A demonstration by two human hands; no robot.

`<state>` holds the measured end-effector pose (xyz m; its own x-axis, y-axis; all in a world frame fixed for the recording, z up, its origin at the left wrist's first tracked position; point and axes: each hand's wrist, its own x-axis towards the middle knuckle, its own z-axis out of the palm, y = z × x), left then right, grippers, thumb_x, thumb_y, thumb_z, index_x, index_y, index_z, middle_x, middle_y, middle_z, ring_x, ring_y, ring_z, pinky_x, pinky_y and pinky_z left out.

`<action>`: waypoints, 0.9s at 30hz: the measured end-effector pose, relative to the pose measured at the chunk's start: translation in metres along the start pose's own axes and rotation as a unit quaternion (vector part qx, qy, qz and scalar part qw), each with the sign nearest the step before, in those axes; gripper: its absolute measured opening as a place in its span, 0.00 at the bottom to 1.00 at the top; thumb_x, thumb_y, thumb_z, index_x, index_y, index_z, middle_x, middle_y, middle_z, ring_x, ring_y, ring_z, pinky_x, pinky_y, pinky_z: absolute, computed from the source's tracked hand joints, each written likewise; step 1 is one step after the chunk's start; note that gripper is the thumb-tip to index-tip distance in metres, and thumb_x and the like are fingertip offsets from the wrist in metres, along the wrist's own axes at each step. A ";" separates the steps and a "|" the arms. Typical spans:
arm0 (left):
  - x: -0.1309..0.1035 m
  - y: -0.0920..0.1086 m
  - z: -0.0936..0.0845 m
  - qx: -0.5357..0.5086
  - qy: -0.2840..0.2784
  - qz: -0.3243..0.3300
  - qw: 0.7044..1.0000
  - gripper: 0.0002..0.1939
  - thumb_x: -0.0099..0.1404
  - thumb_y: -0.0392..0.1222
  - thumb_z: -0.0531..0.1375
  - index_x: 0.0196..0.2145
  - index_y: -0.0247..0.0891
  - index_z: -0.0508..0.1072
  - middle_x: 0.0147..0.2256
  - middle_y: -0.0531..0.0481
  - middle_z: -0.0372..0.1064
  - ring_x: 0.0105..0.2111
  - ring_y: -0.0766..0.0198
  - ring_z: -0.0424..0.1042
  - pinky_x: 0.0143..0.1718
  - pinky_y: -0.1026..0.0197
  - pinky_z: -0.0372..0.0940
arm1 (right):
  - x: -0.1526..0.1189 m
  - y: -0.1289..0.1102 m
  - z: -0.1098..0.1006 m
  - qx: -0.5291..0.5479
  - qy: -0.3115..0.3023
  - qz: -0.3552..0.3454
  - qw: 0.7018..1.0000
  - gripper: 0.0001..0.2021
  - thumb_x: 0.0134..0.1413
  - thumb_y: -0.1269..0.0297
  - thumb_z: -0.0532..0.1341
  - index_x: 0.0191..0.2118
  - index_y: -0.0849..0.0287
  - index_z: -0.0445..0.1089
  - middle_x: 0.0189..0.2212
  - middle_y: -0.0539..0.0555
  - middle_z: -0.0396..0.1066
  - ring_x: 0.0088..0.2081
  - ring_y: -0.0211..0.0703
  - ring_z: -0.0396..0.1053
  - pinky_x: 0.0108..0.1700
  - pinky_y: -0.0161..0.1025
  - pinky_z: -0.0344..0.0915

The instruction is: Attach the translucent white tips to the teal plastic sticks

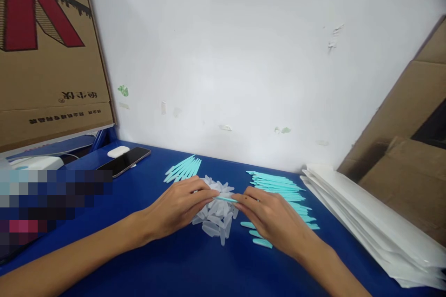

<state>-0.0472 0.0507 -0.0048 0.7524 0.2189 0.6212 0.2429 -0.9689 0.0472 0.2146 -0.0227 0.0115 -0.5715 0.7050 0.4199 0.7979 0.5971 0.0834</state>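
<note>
The left hand's grip point(179, 204) and the right hand's grip point(272, 211) are clamped on opposite ends of a turquoise stick point(227, 199), over translucent pieces point(211, 229). Keeping both ends aligned, with gentle pressure, should avoid bending it.

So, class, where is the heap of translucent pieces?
In the head view, the heap lies below centre on the blue table, between a small turquoise bundle at left and a larger turquoise pile at right.
</note>
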 end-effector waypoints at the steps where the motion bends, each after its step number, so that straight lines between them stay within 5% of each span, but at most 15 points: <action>1: 0.000 0.001 0.000 0.000 0.000 0.004 1.000 0.18 0.73 0.31 0.53 0.58 0.40 0.66 0.39 0.45 0.72 0.37 0.62 0.68 0.35 0.61 0.65 | 0.000 0.000 0.001 0.001 0.005 -0.004 1.000 0.11 0.71 0.66 0.53 0.51 0.56 0.70 0.33 0.51 0.70 0.31 0.40 0.69 0.29 0.37 0.58; 17: 0.001 -0.008 -0.002 0.011 0.046 -0.022 0.999 0.16 0.73 0.32 0.54 0.56 0.40 0.68 0.41 0.45 0.74 0.40 0.61 0.72 0.36 0.61 0.68 | 0.003 0.006 -0.005 -0.091 0.002 -0.021 0.996 0.10 0.71 0.67 0.51 0.43 0.60 0.69 0.28 0.51 0.68 0.26 0.40 0.65 0.24 0.39 0.43; 27: 0.000 0.003 0.000 0.031 0.044 0.014 0.998 0.16 0.71 0.31 0.56 0.55 0.41 0.70 0.39 0.47 0.74 0.36 0.64 0.72 0.33 0.64 0.68 | 0.004 0.000 -0.006 -0.046 0.000 -0.004 0.999 0.12 0.72 0.67 0.50 0.38 0.58 0.68 0.26 0.48 0.67 0.24 0.38 0.63 0.25 0.39 0.41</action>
<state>-0.0469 0.0478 -0.0044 0.7035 0.1773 0.6883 0.2612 -0.9651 -0.0184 0.2140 -0.0221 0.0182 -0.5781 0.7006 0.4183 0.8075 0.5649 0.1699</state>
